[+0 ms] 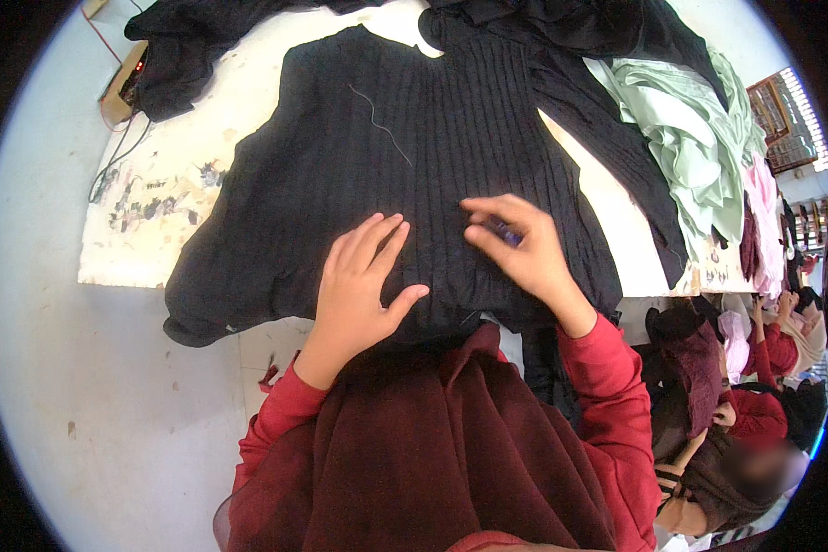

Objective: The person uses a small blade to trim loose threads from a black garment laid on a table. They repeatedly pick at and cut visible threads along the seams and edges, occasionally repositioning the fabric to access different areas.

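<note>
In the head view, the left hand (363, 267) rests spread on the black garment (432, 184), which covers the table (138, 262) beneath both hands. The right hand (523, 241) curls around a small purple object (508, 234). Beyond the left hand lies a pale thread (374, 118).

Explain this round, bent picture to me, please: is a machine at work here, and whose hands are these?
There's no machine: these are a person's bare hands, seen by a wide-lens camera worn on that person's head, looking down; the lens bends straight edges. A black garment with narrow pleats lies on a pale table, a loose thread across it. The left hand is spread open over the garment, holding nothing; the right hand holds a small bluish object, partly hidden.
</note>
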A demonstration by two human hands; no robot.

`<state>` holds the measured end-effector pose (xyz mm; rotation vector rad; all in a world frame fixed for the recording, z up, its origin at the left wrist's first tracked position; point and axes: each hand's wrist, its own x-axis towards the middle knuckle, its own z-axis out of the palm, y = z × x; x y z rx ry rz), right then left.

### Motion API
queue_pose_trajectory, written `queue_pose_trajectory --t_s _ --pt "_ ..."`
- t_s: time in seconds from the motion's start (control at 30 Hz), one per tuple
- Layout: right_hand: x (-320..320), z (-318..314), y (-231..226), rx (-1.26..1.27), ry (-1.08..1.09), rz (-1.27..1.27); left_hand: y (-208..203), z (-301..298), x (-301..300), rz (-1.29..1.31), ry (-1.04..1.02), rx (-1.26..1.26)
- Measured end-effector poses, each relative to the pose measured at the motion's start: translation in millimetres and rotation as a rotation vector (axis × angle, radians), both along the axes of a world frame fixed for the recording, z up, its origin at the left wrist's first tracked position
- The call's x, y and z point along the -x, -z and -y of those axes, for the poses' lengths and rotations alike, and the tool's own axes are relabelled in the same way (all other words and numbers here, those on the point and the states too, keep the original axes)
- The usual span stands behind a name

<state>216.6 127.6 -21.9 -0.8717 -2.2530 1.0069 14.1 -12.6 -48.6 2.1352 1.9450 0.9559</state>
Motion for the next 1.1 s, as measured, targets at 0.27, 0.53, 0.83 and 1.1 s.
queue_pose_trajectory --t_s 0.27,0.53,0.83,1.1 --pt "4.1 4.7 -5.3 -0.102 -0.479 0.221 0.1 0.8 0.2 0.005 -0.015 0.032" --pt "-46.2 -23.3 -26.4 0.237 -0.173 0.13 0.2 1.7 -4.3 0.057 -0.033 0.007" --pt "-35.8 -18.3 -25.4 -0.132 0.201 0.066 3.6 -13.7 -21.0 0.18 0.05 -0.09" --pt "-6.5 30.0 -14.9 -0.023 -0.071 0.206 9.6 -15.0 -14.1 0.405 0.038 -0.091"
